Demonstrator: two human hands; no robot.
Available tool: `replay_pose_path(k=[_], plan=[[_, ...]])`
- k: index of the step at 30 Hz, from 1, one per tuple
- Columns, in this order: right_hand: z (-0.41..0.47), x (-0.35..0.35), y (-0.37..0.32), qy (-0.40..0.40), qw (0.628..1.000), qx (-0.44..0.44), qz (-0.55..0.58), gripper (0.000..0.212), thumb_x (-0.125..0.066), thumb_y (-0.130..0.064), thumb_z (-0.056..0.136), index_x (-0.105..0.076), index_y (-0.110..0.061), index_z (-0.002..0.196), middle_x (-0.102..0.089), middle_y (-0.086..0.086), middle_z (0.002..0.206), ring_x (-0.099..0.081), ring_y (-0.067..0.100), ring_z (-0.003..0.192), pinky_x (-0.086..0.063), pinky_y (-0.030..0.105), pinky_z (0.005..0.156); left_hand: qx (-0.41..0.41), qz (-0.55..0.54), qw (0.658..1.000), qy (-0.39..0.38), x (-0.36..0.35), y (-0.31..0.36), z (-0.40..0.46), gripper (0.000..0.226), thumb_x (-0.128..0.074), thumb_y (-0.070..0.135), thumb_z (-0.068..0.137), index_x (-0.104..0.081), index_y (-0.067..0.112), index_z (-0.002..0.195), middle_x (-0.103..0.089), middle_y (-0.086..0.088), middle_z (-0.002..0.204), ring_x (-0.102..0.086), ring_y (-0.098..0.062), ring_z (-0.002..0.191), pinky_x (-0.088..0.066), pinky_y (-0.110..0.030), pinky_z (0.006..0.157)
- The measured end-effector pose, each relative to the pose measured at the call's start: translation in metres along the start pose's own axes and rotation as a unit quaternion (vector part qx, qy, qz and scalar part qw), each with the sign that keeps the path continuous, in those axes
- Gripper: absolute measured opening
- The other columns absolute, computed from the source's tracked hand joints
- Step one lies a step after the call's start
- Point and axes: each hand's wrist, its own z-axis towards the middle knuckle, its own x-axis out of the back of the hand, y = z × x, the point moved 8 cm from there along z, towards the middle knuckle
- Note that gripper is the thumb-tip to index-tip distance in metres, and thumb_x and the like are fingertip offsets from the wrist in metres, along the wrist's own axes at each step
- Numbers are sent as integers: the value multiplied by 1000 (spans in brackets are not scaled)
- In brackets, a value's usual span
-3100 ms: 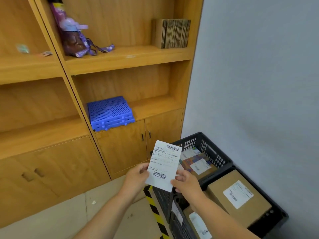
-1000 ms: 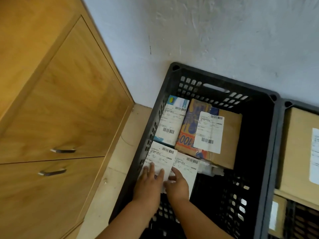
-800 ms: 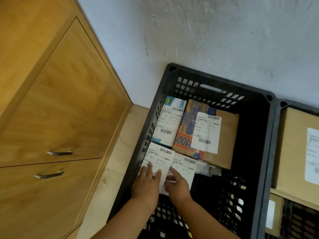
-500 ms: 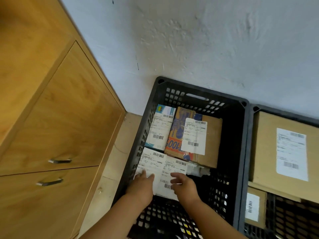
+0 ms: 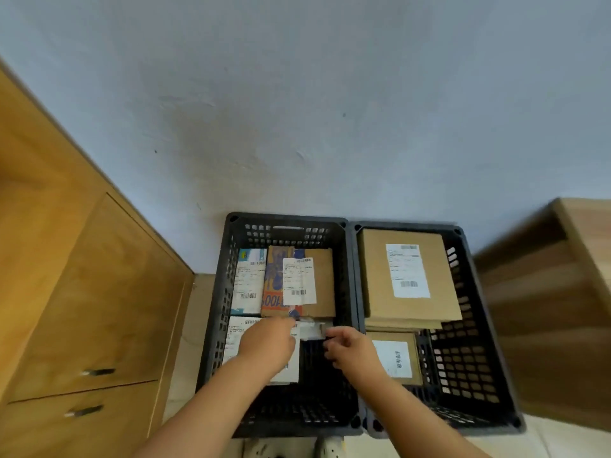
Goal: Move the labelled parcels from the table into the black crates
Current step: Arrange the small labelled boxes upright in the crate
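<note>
White flat parcel [image 5: 234,338] lies long axis front-to-back directly under left hand [image 5: 268,342], fingers flat on it; right hand [image 5: 351,348] loosely curled, empty, just right.

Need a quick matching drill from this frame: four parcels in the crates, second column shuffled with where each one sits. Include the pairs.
Things:
1. large brown box
2. small brown box
3. blue-topped parcel
4. white flat parcel

Places:
A. left crate, far left corner
B. right crate, near side, lower than the box beside it
C. left crate, near left, partly under the left hand
D. right crate, far side by the wall

Pairs: 1-D, 2-B, 3-A, 4-C
</note>
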Motion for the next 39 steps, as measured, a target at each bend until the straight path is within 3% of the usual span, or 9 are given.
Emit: replay_pose_path(k=[5,9,11,17,23,26,29,36,39], plan=[[-52,62,-25,32,998,58,6,19,-53,-6,92,-62,-20,102,-64,-2,89,-61,10,81,-53,22,76,-62,7,998,33,29,81,-26,28,-43,25,95,-57,20,118,-60,-2,116,-57,-24,107,-46,-30,77],[-90,116,-22,53,994,90,14,21,-51,-3,91,-62,-17,103,-62,-5,87,-59,8,79,-45,14,66,-108,29,993,41,36,154,-52,38,-41,29,97,-47,24,134,-55,-1,128,-54,-22,114,-47,-32,88],[-109,149,-15,70,992,102,9,21,-52,-3,90,-62,-18,101,-62,-7,86,-59,10,79,-45,14,65,-130,40,990,49,36,194,-66,36,-41,29,97,-50,24,131,-58,-2,124,-55,-21,110,-48,-34,88],[-175,258,26,118,982,146,-23,22,-55,-5,89,-62,-20,103,-64,-6,93,-61,12,89,-49,17,77,-167,41,983,60,10,318,-112,35,-43,32,96,-56,21,125,-61,-3,124,-57,-22,111,-49,-37,91],[-245,404,93,186,969,156,-46,21,-56,-13,88,-64,-28,102,-65,-13,97,-60,4,94,-47,17,84,-239,49,967,78,-44,477,-164,37,-44,32,96,-50,28,132,-58,3,129,-55,-19,116,-48,-37,94],[-272,472,123,224,961,157,-41,21,-58,-11,88,-66,-21,105,-65,-9,98,-60,7,96,-48,22,89,-265,43,960,81,-68,545,-183,39,-43,31,97,-48,27,135,-57,3,131,-54,-17,117,-47,-35,96],[-296,529,151,256,954,155,-24,20,-56,-9,87,-67,-16,103,-66,-4,96,-62,12,93,-52,30,88,-291,33,953,82,-90,601,-196,37,-43,30,98,-49,27,134,-57,6,129,-55,-14,115,-47,-28,91],[-332,632,203,308,941,140,-1,27,-54,-9,89,-67,-17,111,-64,-8,96,-62,10,92,-46,16,76,-326,19,941,82,-129,705,-207,37,-45,28,96,-52,28,132,-60,7,127,-56,-10,113,-46,-25,92],[-341,673,211,333,933,139,7,26,-55,-9,89,-68,-18,110,-65,-5,99,-62,11,91,-46,20,75,-353,24,932,83,-135,750,-205,36,-45,28,96,-52,28,131,-59,7,127,-56,-11,113,-47,-27,92]])
